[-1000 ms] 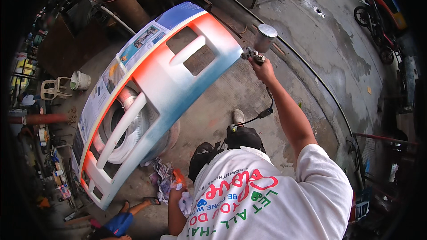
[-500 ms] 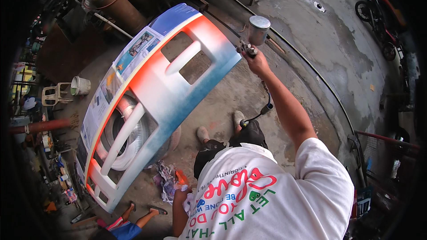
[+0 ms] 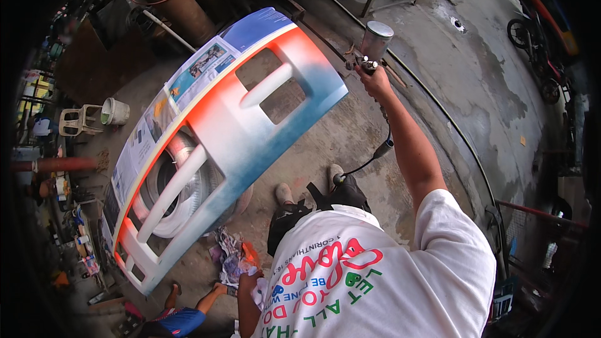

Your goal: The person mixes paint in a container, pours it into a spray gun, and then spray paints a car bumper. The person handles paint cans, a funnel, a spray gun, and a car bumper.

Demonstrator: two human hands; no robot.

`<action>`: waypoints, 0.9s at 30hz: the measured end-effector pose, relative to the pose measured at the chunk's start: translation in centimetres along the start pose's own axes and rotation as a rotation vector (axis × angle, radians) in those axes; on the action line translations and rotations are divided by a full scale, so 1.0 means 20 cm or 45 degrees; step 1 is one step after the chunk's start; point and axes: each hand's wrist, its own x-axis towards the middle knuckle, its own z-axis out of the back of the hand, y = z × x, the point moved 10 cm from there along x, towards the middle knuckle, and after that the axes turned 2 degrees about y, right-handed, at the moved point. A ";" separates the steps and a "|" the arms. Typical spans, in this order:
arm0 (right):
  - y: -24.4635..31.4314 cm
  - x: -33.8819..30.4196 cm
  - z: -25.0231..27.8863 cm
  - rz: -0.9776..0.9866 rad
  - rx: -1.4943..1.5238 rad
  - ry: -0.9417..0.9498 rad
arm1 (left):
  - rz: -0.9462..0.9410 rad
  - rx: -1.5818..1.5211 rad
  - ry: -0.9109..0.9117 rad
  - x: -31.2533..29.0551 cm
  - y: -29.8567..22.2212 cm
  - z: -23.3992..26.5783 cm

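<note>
My right hand (image 3: 377,82) is closed round a spray gun (image 3: 365,63) with a metal cup (image 3: 378,39) on top. A hose (image 3: 383,148) hangs below it. The gun is just beyond the far right corner of a car bumper (image 3: 235,125), apart from it. The bumper's coat fades from orange through white to blue, and newspaper masking (image 3: 200,66) covers its upper edge. Low in view, my left hand (image 3: 250,279) is partly hidden by my arm and shirt. It appears closed on a pale cloth (image 3: 260,289), beside crumpled, coloured rags or paper (image 3: 235,261).
Tyres (image 3: 184,203) stand under the bumper. Gas cylinders (image 3: 176,1) are at the far left, with a plastic chair (image 3: 80,120) and bucket (image 3: 115,111) nearer. Another person's legs (image 3: 210,300) show at lower left. A long hose (image 3: 447,125) crosses the concrete at right; a motorcycle (image 3: 532,44) stands farther off.
The spray gun in my right hand has moved up and right, away from the bumper's corner. My left hand has shifted slightly down and left. The whole view has turned a little.
</note>
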 end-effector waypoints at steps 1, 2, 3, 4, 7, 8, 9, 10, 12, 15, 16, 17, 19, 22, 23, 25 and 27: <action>0.00 0.06 0.02 0.029 -0.156 0.014 | -0.023 -0.105 0.043 0.04 0.12 -0.06; 0.00 0.08 0.03 0.054 -0.197 -0.041 | -0.051 -0.207 0.089 0.07 0.20 -0.12; 0.03 0.09 0.03 0.086 -0.246 -0.097 | 0.000 -0.265 0.102 0.06 0.22 -0.17; 0.06 0.10 0.03 0.117 -0.294 -0.153 | -0.013 -0.252 0.064 0.05 0.21 -0.19; 0.04 0.13 -0.06 0.117 -0.162 -0.060 | -0.071 -0.133 -0.055 0.02 0.07 -0.20; 0.05 0.13 -0.08 0.176 -0.092 -0.064 | -0.093 -0.057 -0.102 -0.08 -0.16 -0.16; 0.07 0.12 -0.13 0.138 -0.047 0.023 | -0.107 0.027 -0.154 -0.14 -0.31 -0.12; 0.14 0.07 -0.18 0.190 0.084 0.085 | -0.240 -0.011 -0.233 -0.06 -0.32 -0.12; 0.19 0.03 -0.27 0.186 0.136 0.221 | -0.437 -0.051 -0.292 0.07 -0.49 -0.15; 0.30 -0.11 -0.28 -0.080 0.395 0.534 | -0.586 0.156 -0.237 0.16 -1.14 -0.23; 0.30 -0.08 -0.29 -0.084 0.386 0.546 | -0.700 0.269 -0.246 0.15 -1.40 -0.27; 0.28 -0.05 -0.28 -0.091 0.368 0.554 | -0.819 0.377 -0.246 0.13 -1.65 -0.35; 0.22 0.04 -0.27 -0.063 0.301 0.565 | -0.951 0.453 -0.050 0.16 -2.04 -0.65; 0.22 0.24 -0.18 0.205 0.034 0.306 | -1.246 0.383 0.318 0.04 -2.56 -1.14; 0.22 0.29 -0.16 0.073 0.002 0.347 | -1.321 0.475 0.315 0.03 -2.67 -1.30; 0.23 0.37 -0.11 -0.024 -0.075 0.315 | -1.265 0.553 0.474 0.00 -2.84 -1.52; 0.25 0.47 -0.04 0.175 -0.133 0.132 | -1.370 0.471 0.537 -0.05 -2.92 -1.66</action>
